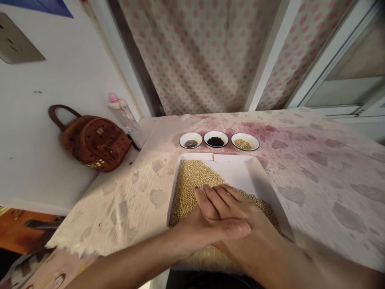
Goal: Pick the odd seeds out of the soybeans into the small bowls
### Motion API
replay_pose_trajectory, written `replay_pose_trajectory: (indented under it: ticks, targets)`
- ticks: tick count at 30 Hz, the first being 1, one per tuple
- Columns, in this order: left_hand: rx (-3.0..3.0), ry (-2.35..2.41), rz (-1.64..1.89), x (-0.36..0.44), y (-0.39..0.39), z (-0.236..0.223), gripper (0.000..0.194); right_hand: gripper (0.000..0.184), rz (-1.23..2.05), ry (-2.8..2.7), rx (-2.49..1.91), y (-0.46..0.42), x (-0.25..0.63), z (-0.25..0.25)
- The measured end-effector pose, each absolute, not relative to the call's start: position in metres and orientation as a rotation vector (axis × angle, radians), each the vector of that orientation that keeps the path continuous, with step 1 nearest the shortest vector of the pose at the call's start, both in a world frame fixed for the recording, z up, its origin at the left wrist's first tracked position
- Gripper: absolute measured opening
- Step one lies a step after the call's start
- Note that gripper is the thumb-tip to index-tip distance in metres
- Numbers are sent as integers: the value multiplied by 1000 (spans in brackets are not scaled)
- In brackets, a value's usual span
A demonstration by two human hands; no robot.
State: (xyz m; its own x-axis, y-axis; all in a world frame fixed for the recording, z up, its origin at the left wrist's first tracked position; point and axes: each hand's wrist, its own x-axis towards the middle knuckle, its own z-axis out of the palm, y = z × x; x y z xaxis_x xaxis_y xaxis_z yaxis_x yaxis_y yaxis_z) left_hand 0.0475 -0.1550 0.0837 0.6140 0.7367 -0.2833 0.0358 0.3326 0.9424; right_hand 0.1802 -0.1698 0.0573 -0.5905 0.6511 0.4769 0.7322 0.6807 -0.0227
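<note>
Down at the near end of a blotchy cloth-covered table [306, 180], a person's two bare hands are lying across each other on a big spread of tan beans [195, 180], and those beans are sitting inside a shallow white box lid [228, 158]. The left hand [204, 228] is coming in from the lower left with its thumb stretched over the back of the right hand [237, 212], whose fingers [222, 196] are fanning out across the beans. Neither hand is clenching as far as I can see, and nothing's pinched between the fingers, though you honestly can't tell if any beans are tucked under the palms. Progress-wise, three little white bowls [215, 132] just past the lid are already holding small heaps: colorful bits [191, 143], black beads [215, 141] and pale grains [242, 144]. The lid is holding way more, with its beans banking toward the left and bare white showing at the upper right. Off to the left, a brown backpack [99, 142] and a pink-topped bottle [124, 114] are leaning by the wall, while a spotted curtain [198, 52] is hanging behind the table.
</note>
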Motion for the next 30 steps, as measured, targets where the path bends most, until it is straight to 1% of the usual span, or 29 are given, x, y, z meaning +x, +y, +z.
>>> replay_pose_trajectory:
  ticks: [3, 5, 11, 14, 18, 22, 24, 26, 28, 30]
  targets:
    - [1166, 813, 554, 56, -159, 83, 46, 47, -312, -2389, -1053, -170, 186, 50]
    - [1167, 828, 558, 60, -162, 82, 46, 47, -293, -2361, -1072, -170, 189, 48]
    - [1211, 880, 469, 74, -166, 82, 41, 43, -449, -2367, -1015, -171, 207, 51]
    - [1256, 878, 454, 79, -166, 81, 38, 42, -444, -2374, -1050, -175, 217, 51]
    - [1343, 827, 383, 79, -166, 75, 43, 44, -474, -2401, -1063, -185, 220, 53]
    - [1348, 850, 411, 76, -174, 73, 51, 46, -511, -2374, -1124, -198, 210, 57]
    - [1338, 855, 432, 74, -179, 79, 50, 48, -489, -2368, -1130, -204, 206, 60]
    - [1371, 797, 460, 70, -181, 90, 43, 51, -422, -2385, -1098, -207, 207, 66]
    - [1488, 699, 440, 60, -173, 101, 36, 54, -275, -2425, -1058, -207, 213, 74]
    - [1734, 629, 396, 45, -153, 108, 29, 57, -99, -2452, -1042, -200, 225, 83]
